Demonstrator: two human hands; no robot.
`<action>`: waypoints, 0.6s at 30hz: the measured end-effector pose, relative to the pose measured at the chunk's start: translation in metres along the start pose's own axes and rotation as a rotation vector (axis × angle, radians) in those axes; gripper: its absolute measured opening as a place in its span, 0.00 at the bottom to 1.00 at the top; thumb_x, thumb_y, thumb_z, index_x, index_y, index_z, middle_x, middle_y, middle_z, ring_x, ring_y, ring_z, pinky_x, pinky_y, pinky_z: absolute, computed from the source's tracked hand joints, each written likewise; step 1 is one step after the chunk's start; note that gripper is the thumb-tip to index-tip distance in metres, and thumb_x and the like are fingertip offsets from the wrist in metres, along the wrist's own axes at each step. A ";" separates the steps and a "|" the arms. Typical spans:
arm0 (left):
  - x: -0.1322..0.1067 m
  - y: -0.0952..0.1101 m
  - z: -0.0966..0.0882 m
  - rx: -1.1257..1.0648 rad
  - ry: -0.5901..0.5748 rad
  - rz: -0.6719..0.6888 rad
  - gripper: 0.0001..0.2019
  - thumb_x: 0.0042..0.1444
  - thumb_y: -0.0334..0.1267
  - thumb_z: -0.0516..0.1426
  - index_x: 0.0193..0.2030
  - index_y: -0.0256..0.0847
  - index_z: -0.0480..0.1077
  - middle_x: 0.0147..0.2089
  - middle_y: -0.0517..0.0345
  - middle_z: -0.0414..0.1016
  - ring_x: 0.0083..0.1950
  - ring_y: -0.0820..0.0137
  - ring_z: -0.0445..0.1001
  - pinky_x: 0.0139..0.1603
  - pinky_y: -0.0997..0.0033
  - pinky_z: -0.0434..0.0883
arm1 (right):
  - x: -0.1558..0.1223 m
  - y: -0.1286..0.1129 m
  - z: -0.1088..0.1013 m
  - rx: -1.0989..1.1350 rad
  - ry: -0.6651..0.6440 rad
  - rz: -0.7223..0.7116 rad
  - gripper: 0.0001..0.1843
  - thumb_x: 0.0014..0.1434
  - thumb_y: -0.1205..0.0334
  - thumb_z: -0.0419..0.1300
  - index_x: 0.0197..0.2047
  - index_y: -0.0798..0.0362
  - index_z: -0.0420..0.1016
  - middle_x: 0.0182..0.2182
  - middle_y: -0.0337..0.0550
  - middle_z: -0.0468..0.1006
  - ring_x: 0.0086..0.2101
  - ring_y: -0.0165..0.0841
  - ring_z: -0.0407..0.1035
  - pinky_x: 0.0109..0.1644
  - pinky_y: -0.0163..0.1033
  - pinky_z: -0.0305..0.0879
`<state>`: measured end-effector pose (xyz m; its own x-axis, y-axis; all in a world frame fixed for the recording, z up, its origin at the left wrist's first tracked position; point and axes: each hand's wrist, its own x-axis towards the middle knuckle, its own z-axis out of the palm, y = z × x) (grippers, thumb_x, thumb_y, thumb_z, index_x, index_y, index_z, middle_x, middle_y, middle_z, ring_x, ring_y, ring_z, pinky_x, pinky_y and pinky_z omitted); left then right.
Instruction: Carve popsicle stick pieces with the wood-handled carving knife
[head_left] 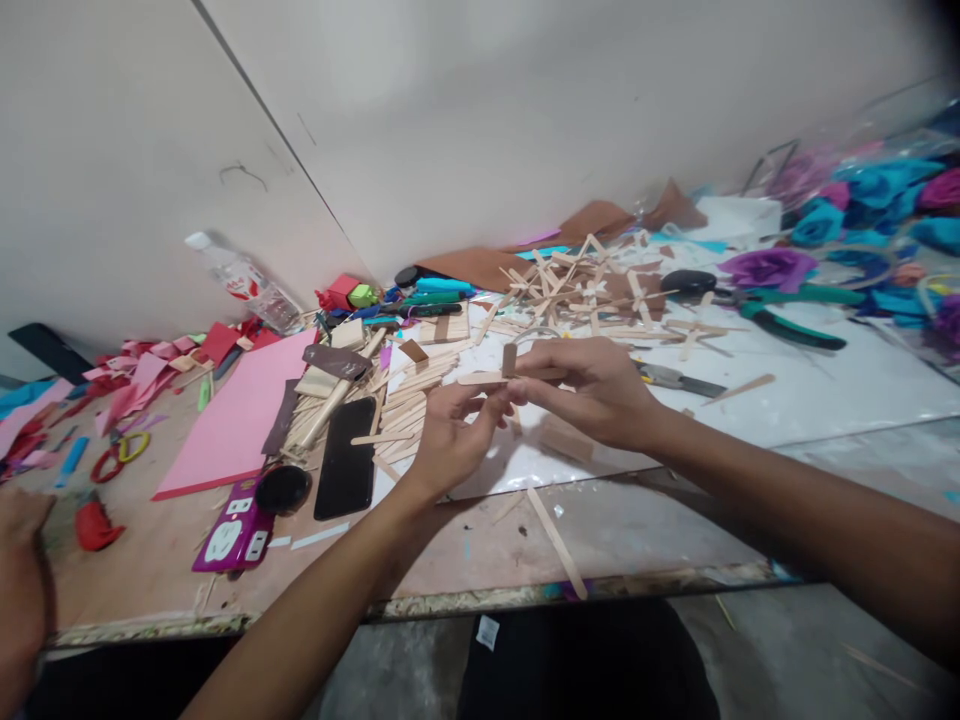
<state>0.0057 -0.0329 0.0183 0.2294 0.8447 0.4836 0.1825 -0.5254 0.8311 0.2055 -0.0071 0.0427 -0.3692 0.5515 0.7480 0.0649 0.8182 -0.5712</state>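
My left hand and my right hand meet above the white sheet, fingers pinched together. Between them is a flat wooden craft stick, lying sideways. A short darker upright piece stands across it at the fingertips; whether it is joined to the stick I cannot tell. Just beyond the hands lies a heap of craft sticks crossed into star shapes. Close to my left hand is a pile of loose craft sticks. Pliers with green handles rest past my right hand.
A black phone, a purple phone-like item, and pink sheets lie on the left. A plastic bottle leans at the wall. Scissors lie near another person's hand. Paper flowers fill the far right.
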 end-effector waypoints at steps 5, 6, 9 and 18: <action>0.001 -0.005 -0.003 0.001 0.005 0.019 0.08 0.70 0.40 0.62 0.44 0.41 0.82 0.38 0.56 0.81 0.38 0.72 0.79 0.36 0.75 0.82 | -0.001 0.000 0.001 0.107 -0.001 0.083 0.05 0.68 0.65 0.68 0.40 0.56 0.85 0.30 0.40 0.85 0.28 0.26 0.74 0.31 0.31 0.66; 0.001 -0.006 -0.004 -0.001 0.003 0.023 0.08 0.70 0.40 0.62 0.43 0.42 0.82 0.40 0.55 0.80 0.40 0.72 0.79 0.36 0.75 0.82 | -0.001 0.001 0.001 0.127 -0.010 0.115 0.06 0.68 0.63 0.68 0.40 0.56 0.86 0.30 0.41 0.85 0.28 0.27 0.74 0.31 0.31 0.66; 0.004 -0.004 -0.004 -0.012 0.007 0.029 0.07 0.69 0.41 0.63 0.43 0.43 0.82 0.47 0.53 0.76 0.44 0.71 0.77 0.34 0.76 0.81 | -0.002 0.001 0.001 0.163 -0.027 0.185 0.08 0.67 0.61 0.69 0.42 0.56 0.87 0.30 0.42 0.85 0.29 0.28 0.76 0.30 0.31 0.67; 0.005 0.001 -0.004 -0.243 0.090 -0.088 0.14 0.68 0.46 0.64 0.57 0.45 0.78 0.42 0.54 0.81 0.38 0.71 0.80 0.32 0.73 0.84 | -0.005 0.009 0.001 -0.150 0.045 -0.123 0.05 0.68 0.69 0.67 0.46 0.56 0.84 0.33 0.43 0.85 0.30 0.29 0.76 0.35 0.33 0.70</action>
<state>0.0037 -0.0285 0.0225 0.1346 0.8976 0.4197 -0.0397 -0.4184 0.9074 0.2066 -0.0024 0.0332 -0.3414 0.4495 0.8255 0.1602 0.8932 -0.4201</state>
